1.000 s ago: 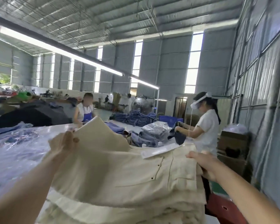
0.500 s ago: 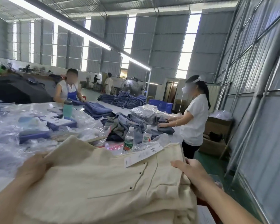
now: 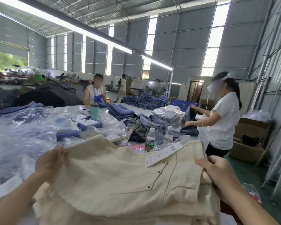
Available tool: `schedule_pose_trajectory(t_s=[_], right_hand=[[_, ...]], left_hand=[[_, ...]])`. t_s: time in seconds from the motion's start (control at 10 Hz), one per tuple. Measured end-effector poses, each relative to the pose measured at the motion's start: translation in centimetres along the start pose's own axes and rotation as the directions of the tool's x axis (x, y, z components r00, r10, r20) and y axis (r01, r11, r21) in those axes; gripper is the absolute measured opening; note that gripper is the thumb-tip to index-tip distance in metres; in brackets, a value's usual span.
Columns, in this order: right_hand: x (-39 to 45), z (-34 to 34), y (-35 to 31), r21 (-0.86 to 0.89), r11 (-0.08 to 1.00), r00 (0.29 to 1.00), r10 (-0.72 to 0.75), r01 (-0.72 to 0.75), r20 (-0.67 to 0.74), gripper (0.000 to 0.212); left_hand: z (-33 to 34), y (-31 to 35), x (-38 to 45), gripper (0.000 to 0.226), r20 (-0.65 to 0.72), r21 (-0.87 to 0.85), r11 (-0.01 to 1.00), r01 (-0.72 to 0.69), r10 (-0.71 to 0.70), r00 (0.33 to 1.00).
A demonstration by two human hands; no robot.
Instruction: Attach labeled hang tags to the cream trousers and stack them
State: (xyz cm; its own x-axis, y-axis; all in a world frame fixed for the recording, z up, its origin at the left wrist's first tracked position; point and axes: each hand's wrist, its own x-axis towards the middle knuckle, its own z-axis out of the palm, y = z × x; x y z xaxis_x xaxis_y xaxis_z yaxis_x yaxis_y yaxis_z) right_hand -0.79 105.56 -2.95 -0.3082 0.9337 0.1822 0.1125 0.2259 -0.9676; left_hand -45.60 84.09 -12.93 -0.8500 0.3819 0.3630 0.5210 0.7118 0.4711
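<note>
Our left hand [image 3: 49,160] grips the trousers [image 3: 120,179] at their left edge, our right hand [image 3: 217,172] the right edge. Between our fingers lies a hang tag [image 3: 163,154]; beyond it stand two bottles [image 3: 150,140].

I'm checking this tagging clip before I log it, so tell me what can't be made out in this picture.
Head view only:
- Hang tag: its print is too small and blurred to read.
- How the tag is fastened to the top cream trousers: not discernible.
- Stack beneath: cut off by the bottom edge, so no count.
- Right hand fingertips: tucked under the fabric edge.
- Left hand: seen from the back, grip hidden.
</note>
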Motion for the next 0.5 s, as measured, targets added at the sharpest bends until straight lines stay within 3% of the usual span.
schedule_pose_trajectory(t_s=[0.1,0.2,0.3,0.5], right_hand=[[-0.6,0.0,1.2,0.046,0.999,0.999,-0.01,0.012,-0.03,0.011],[-1.0,-0.1,2.6,0.154,0.984,0.996,0.095,-0.093,-0.001,0.009],[-0.9,-0.1,2.8,0.187,0.978,0.996,0.092,-0.091,0.006,0.01],[-2.4,-0.2,2.2,0.228,0.969,0.992,0.111,-0.096,-0.053,0.028]], left_hand=[[1.7,-1.6,0.0,0.023,0.066,0.014,1.0,0.023,-0.024,0.998],[4.6,-4.8,-1.5,0.044,0.264,0.052,0.993,0.103,-0.113,0.958],[4.3,-6.7,-2.8,0.046,0.268,-0.047,0.983,0.176,-0.157,0.95],[-1.1,-16.4,-9.4,0.015,0.14,-0.046,0.979,0.199,-0.191,0.972]])
